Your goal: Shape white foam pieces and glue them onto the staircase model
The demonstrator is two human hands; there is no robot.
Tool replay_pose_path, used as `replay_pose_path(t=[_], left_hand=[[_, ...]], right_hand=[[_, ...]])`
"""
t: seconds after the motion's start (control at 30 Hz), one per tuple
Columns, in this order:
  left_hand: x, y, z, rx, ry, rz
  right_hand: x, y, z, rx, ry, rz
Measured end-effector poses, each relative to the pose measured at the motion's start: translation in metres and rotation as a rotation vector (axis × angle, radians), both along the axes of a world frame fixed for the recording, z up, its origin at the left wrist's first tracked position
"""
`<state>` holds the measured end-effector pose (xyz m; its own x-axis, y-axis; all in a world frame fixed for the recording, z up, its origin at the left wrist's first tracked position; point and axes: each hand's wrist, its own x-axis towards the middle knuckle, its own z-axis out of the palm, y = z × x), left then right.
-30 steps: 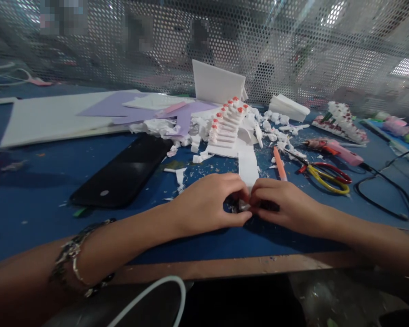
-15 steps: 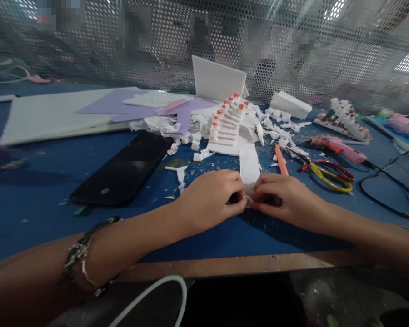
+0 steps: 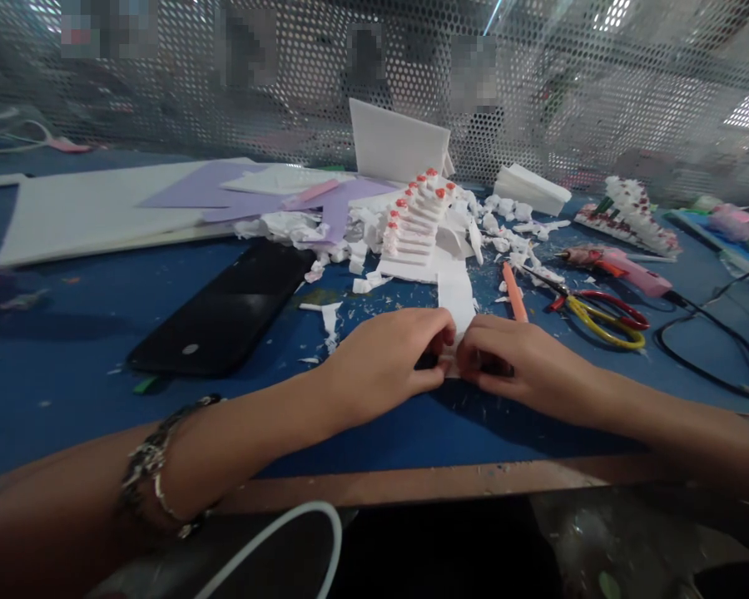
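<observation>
A narrow white paper strip (image 3: 455,295) runs toward me from the base of a small white stair-like model (image 3: 415,237) topped with red dots. At the strip's near end my left hand (image 3: 393,358) is curled, its thumb on the edge and its forefinger a little raised. My right hand (image 3: 521,358) is closed on the same end from the other side, fingertips pinched against the paper. Both hands partly hide the end of the strip. An orange pen-like tool (image 3: 514,293) lies just beyond my right hand.
Scissors (image 3: 605,320) and a pink glue gun (image 3: 640,273) with a black cord lie right. A black phone (image 3: 225,316) is left, before white and purple sheets (image 3: 193,195). Paper scraps (image 3: 287,226) surround the model; perforated metal screen (image 3: 300,100) stands behind.
My left forefinger has lifted and opened away from the thumb, showing more of the strip's end. My right hand has shifted slightly left.
</observation>
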<state>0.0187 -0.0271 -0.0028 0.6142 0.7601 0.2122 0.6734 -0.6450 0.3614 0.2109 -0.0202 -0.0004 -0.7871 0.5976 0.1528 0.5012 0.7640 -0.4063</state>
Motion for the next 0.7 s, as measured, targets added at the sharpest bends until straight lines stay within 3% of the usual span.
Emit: replay_pose_path(t=[0.23, 0.53, 0.7], left_hand=[[-0.0031, 0.0, 0.0029, 0.056, 0.08, -0.122], [-0.0053, 0.0016, 0.0011, 0.13, 0.118, -0.187], [-0.0042, 0.0008, 0.002, 0.156, 0.147, -0.193]], right_hand=[[0.0057, 0.0037, 0.0057, -0.058, 0.004, 0.064], [0.0037, -0.0025, -0.0009, 0.198, -0.115, 0.08], [0.0022, 0.0004, -0.0006, 0.123, -0.07, 0.029]])
